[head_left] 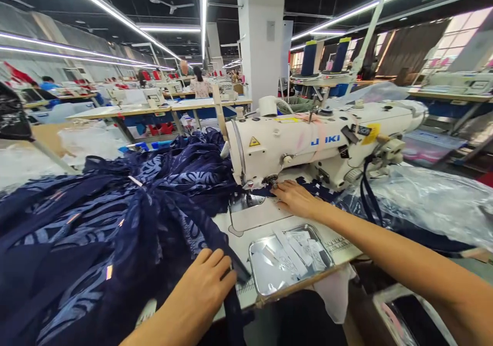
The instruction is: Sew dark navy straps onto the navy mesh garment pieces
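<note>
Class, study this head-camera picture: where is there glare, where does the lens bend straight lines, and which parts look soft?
Head view: ceiling light strips blow out white; clear plastic sheet and metal tray carry glare; lines bow toward the edges, as on the slanting white pole; the far hall looks soft, while sewing machine and right hand are sharp.

The sewing machine (316, 140) reads "JUKI" in blue (beside a yellow warning triangle (254, 141)).
</note>
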The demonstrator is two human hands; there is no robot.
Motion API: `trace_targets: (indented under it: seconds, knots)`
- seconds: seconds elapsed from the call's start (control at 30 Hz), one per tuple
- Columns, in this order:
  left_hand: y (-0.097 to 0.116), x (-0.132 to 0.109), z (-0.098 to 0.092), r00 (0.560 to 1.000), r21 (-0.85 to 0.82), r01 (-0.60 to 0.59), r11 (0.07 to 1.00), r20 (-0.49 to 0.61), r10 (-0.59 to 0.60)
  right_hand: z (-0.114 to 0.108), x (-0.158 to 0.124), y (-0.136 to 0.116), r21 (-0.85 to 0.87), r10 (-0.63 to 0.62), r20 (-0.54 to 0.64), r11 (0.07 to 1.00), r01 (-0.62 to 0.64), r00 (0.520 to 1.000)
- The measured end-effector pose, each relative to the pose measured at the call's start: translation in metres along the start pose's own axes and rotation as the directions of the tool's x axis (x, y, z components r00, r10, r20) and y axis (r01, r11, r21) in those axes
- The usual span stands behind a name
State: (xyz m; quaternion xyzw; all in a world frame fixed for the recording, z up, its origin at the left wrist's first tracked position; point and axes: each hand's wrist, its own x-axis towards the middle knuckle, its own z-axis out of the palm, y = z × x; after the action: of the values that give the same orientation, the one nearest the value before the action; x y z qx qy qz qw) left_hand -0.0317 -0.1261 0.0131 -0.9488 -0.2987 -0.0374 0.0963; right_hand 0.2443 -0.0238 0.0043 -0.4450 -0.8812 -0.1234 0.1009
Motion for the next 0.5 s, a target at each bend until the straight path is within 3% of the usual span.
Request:
trace_targets:
  seconds: [0.1, 0.17, 0.23, 0.33, 0.43, 0.5]
  knots:
    - [0.0, -0.01, 0.004, 0.994, 0.051, 0.022, 0.998, -0.108, -0.016, -0.015, -0.023, -0.001, 0.108, -0.006, -0.059, 0.994, 0.012, 0.998]
    - [-0.001, -0.012, -0.006, 0.985, 0.006, 0.045, 0.999, -0.17, -0.043, -0.024, -0.037, -0.006, 0.181, -0.041, -0.082, 0.982, 0.056, 0.996]
    - [-0.002, -0.009, -0.022, 0.964, -0.114, 0.077, 0.99, -0.244, -0.103, -0.03, -0.047, -0.011, 0.229, -0.084, -0.102, 0.968, 0.105, 0.991]
    - [-0.003, 0.009, -0.039, 0.902, -0.395, 0.161, 0.904, -0.313, -0.298, -0.033, -0.053, -0.014, 0.23, -0.093, -0.129, 0.966, 0.121, 0.987]
    - [-0.005, 0.037, -0.034, 0.834, -0.582, 0.262, 0.77, -0.264, -0.484, -0.027, -0.049, -0.004, 0.169, 0.025, -0.142, 0.986, -0.001, 0.99]
    - [-0.011, 0.055, -0.02, 0.819, -0.603, 0.284, 0.746, -0.252, -0.516, -0.022, -0.042, 0.008, 0.136, 0.161, -0.151, 0.981, -0.141, 0.975]
